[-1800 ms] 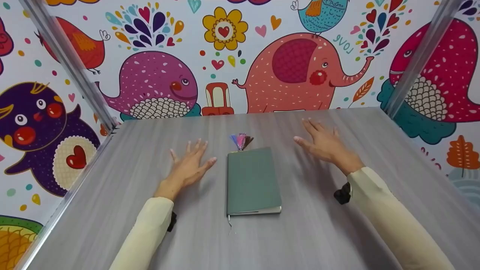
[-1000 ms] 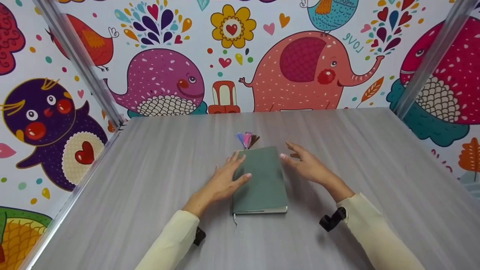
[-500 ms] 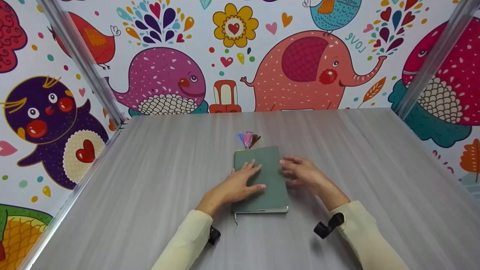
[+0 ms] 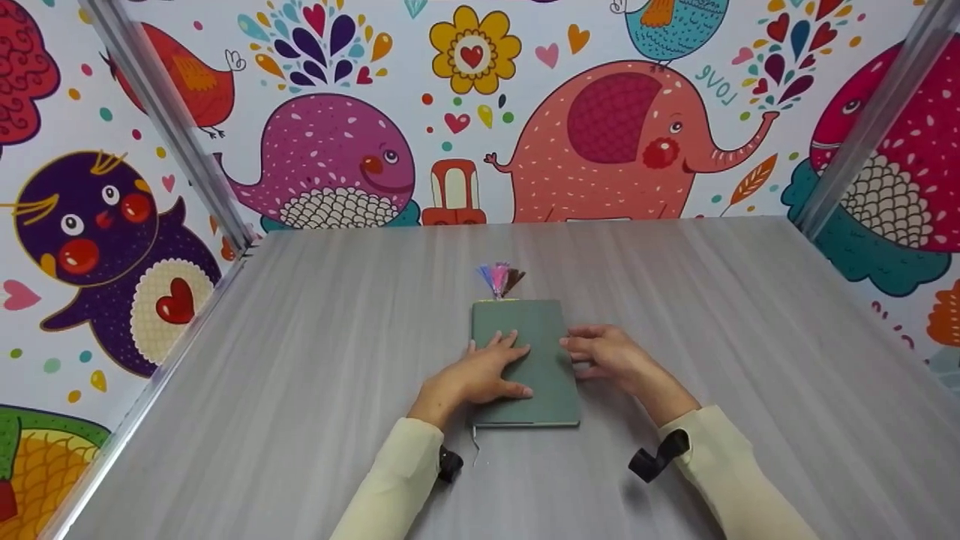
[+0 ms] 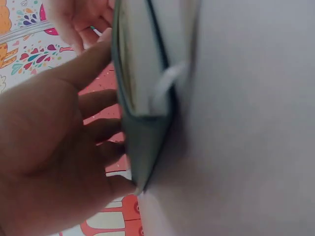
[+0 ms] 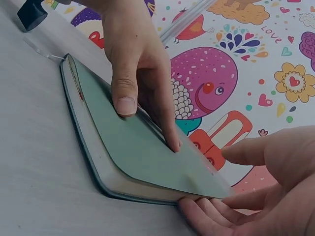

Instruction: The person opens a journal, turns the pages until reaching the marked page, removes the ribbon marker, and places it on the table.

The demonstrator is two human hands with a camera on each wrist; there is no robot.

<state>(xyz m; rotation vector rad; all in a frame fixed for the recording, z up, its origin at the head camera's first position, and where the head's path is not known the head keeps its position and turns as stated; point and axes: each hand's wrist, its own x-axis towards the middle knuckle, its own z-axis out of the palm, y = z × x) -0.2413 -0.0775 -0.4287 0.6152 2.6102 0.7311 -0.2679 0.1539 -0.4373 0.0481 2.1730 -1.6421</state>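
A closed green notebook (image 4: pixel 551 382) lies in the middle of the table in the head view. Colourful tassels (image 4: pixel 501 279) stick out past its top edge, and a thin ribbon (image 4: pixel 475 445) trails from the lower left corner. My left hand (image 4: pixel 484 375) rests on the cover with fingers spread. Beside the right edge, my right hand (image 4: pixel 619 360) touches the notebook with its fingertips. The right wrist view shows the cream page edges (image 6: pixel 101 162), with my right fingers at the edge and the thumb apart from the cover. In the left wrist view, the notebook's spine end (image 5: pixel 147 123) is blurred.
A grey wood-grain table (image 4: pixel 337 315) spreads around the notebook. Behind it stands a wall (image 4: pixel 465 127) printed with cartoon animals, and metal posts (image 4: pixel 169 127) mark the corners. Black wrist cameras (image 4: pixel 658 455) sit near both cuffs.
My left hand has come rightward onto the cover. My right hand has moved left and nearer to me, to the notebook's right edge. The cover's top edge now looks more level.
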